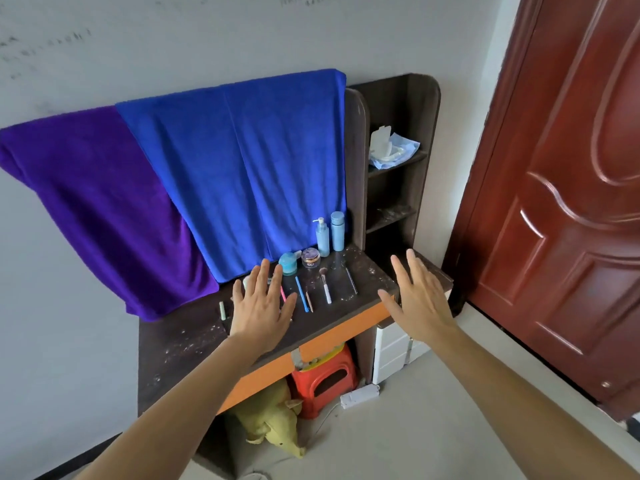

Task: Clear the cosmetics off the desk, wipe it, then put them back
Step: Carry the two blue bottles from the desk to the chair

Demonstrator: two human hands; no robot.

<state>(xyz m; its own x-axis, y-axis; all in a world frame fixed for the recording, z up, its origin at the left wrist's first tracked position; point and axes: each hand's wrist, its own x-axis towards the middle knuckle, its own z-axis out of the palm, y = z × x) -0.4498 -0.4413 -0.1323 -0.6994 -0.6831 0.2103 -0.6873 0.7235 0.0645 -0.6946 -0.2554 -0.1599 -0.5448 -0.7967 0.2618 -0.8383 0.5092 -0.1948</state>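
Desk (pixel 180 341) corner at right hand (pixel 420 306).

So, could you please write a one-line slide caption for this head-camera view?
Open left hand and right hand reach toward the dusty desk, cosmetics not yet cleared.

- The left hand (pixel 261 306) hid part of a pink stick (pixel 283 294) and most of a white object (pixel 246 280), possibly a small jar.
- Lettering on the purple-lidded jar (pixel 310 258) was too small to read.
- Marks on the wall (pixel 45 43) were too blurred to read.
- The door (pixel 571 202) was cut off by the right edge.
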